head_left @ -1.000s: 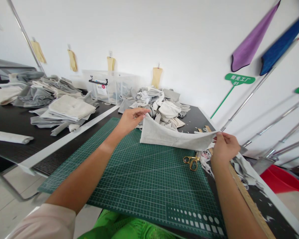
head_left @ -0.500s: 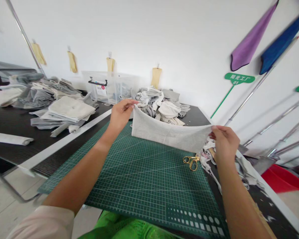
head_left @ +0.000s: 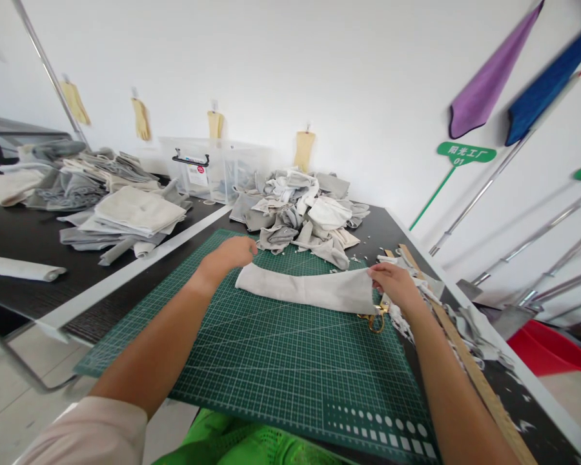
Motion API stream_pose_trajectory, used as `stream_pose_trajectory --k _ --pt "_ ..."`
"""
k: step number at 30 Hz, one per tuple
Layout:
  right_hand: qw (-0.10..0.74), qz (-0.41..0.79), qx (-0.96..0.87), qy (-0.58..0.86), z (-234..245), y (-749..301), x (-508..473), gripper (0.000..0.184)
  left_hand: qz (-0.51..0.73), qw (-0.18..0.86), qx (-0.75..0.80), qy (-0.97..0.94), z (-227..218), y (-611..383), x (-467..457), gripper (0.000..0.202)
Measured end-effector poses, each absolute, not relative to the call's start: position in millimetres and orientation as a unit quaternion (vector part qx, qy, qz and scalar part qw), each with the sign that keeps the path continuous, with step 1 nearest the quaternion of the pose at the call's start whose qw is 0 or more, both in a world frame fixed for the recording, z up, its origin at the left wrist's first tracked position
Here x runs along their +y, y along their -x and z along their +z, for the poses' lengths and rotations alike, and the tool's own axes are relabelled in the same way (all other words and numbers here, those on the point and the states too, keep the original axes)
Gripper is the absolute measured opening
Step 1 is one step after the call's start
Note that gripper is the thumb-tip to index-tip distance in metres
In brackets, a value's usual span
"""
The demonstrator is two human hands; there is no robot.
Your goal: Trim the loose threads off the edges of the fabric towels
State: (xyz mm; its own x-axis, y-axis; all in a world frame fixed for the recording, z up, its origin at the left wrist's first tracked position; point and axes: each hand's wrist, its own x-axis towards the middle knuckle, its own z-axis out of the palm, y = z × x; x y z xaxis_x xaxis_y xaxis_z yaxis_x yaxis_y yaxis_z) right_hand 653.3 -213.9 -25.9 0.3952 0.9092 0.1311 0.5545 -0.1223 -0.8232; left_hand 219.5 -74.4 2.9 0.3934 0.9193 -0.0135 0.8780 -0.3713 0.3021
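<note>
The right hand (head_left: 394,285) pinches the near right end of a pale grey cloth strip (head_left: 305,289), thumb and fingertips pressed together on the fabric. The left hand (head_left: 228,253) has let go: its fingers curl loosely, palm down, just beyond the strip's left end and apparently not touching it, though the angle leaves that slightly uncertain. Where the strip was held up in a sagging curve between both hands a moment ago, it now lies almost flat and lengthwise across a green cutting mat (head_left: 275,361), with only the pinched end lifted. Its right end overlaps brass-handled scissors (head_left: 377,321), which are mostly hidden beneath it and the right hand. Just right of the hand lie tangled cloth scraps (head_left: 404,321) and a long wooden ruler (head_left: 467,342) along the edge of the black table (head_left: 380,226). Beyond the mat rises a loose heap of grey and white fabric pieces (head_left: 303,216). Further left are stacked cloth pieces (head_left: 135,213) and a clear plastic storage box (head_left: 208,169). Purple and blue cloth samples (head_left: 489,77) hang on the wall to the right, above a red tub (head_left: 549,349).
</note>
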Motion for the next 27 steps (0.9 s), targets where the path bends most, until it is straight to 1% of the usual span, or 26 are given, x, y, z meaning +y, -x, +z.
stream_pose_trajectory --k 2,5,7,9,10,11,12,15,17,19,22,24,27 --pt "0.374 0.194 -0.53 0.735 -36 -657 -211 0.025 0.05 0.167 0.486 -0.856 1 -232 -83 0.045" --pt "0.321 0.156 -0.545 0.759 -46 -659 -210 0.023 0.004 0.224 0.373 -0.9 0 -253 -99 0.076" --pt "0.293 0.129 -0.542 0.777 -48 -658 -210 0.023 -0.032 0.224 0.333 -0.915 -3 -265 -109 0.095" --pt "0.273 0.111 -0.544 0.786 -48 -655 -211 0.024 -0.055 0.196 0.328 -0.922 -7 -273 -116 0.104" --pt "0.267 0.107 -0.547 0.786 -47 -654 -211 0.024 -0.056 0.181 0.331 -0.924 -8 -276 -118 0.103" --pt "0.264 0.104 -0.549 0.786 -46 -653 -211 0.024 -0.054 0.169 0.334 -0.926 -10 -279 -119 0.098" --pt "0.263 0.102 -0.549 0.787 -45 -652 -211 0.025 -0.049 0.161 0.335 -0.927 -10 -280 -120 0.088" --pt "0.276 0.102 -0.542 0.787 -43 -652 -211 0.025 -0.048 0.167 0.331 -0.928 -5 -280 -119 0.049" --pt "0.296 0.102 -0.534 0.786 -41 -653 -212 0.025 -0.06 0.2 0.32 -0.924 3 -276 -118 0.033" --pt "0.322 0.103 -0.523 0.782 -39 -654 -213 0.027 -0.068 0.242 0.295 -0.922 12 -269 -116 0.03" --pt "0.361 0.112 -0.51 0.773 -36 -654 -214 0.028 -0.031 0.29 0.254 -0.922 27 -258 -113 0.037" --pt "0.376 0.123 -0.506 0.767 -33 -653 -216 0.028 0.058 0.285 0.261 -0.921 37 -251 -107 0.038" --pt "0.389 0.139 -0.497 0.763 -30 -649 -217 0.027 0.251 0.199 0.352 -0.88 51 -236 -96 0.034"
